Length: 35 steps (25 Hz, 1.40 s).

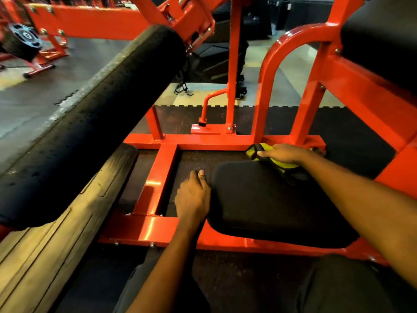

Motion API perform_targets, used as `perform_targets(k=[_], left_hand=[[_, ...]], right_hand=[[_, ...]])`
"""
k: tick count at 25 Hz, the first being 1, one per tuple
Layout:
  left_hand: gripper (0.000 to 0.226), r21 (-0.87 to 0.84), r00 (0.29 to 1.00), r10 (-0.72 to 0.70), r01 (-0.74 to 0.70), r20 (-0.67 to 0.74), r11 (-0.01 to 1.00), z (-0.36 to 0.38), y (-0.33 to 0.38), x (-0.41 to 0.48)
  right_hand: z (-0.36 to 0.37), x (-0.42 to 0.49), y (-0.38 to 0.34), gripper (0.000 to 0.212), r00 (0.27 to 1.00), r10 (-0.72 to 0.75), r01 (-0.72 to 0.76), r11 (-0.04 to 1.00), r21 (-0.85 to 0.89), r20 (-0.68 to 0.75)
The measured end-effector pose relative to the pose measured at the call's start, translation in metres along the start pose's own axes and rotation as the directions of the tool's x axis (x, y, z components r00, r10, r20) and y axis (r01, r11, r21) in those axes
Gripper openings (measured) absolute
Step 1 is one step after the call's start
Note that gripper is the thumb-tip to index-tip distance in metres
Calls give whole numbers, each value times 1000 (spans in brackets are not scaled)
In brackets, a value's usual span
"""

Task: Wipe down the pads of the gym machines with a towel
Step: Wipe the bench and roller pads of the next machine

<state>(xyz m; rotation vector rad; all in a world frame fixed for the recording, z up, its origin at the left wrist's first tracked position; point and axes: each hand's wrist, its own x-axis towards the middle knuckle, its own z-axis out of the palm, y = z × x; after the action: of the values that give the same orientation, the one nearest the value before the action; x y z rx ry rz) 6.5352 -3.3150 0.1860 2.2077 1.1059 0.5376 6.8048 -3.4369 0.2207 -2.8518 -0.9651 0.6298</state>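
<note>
Right hand point(284, 153) was at the far right corner of the black seat pad point(266, 206), palm down on a yellow-green towel point(280, 164), with the thumb hooked round the bunched cloth; the towel lay on the pad's far edge, partly hanging past it. Left hand point(192, 198) sat at the pad's near left edge with fingers curled against the side; couldn't tell if it gripped or just braced. Wipe looked barely started, since most of the pad was uncovered. Risks: the towel was wadded small, so a pass could leave streaks or miss the near half. Because it overhung the far edge, a push that way could drag it onto the red frame point(158, 184) or the floor mat. The big roller pad point(94, 123) at far left and the back pad point(383, 37) at far right probably remained to do and were easy to skip.
</note>
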Motion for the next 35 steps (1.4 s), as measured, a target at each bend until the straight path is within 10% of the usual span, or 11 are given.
perform_targets(k=[6,11,16,23,28,35], left_hand=[[41,-7,994,2,-3,-107,1000,-49,-14,-4],[42,-8,991,-22,21,-129,1000,-72,-34,-5],[42,-27,994,14,-17,-111,999,-74,-61,-16],[43,-69,995,8,-15,-97,997,-81,-62,-9],[40,-114,993,88,-96,-79,989,-84,-44,-5],[42,-157,994,65,-77,-83,985,-84,-52,16]], right_hand=[[26,-1,-123,73,961,-275,272,955,-120,-17],[66,-39,-150,72,770,-638,575,672,-467,29],[41,-5,-164,71,956,-290,286,908,-304,33],[95,-76,-167,54,742,-652,592,524,-612,159],[69,-45,-171,60,934,-358,328,845,-423,11],[125,-116,-168,46,832,-547,396,697,-598,-86]])
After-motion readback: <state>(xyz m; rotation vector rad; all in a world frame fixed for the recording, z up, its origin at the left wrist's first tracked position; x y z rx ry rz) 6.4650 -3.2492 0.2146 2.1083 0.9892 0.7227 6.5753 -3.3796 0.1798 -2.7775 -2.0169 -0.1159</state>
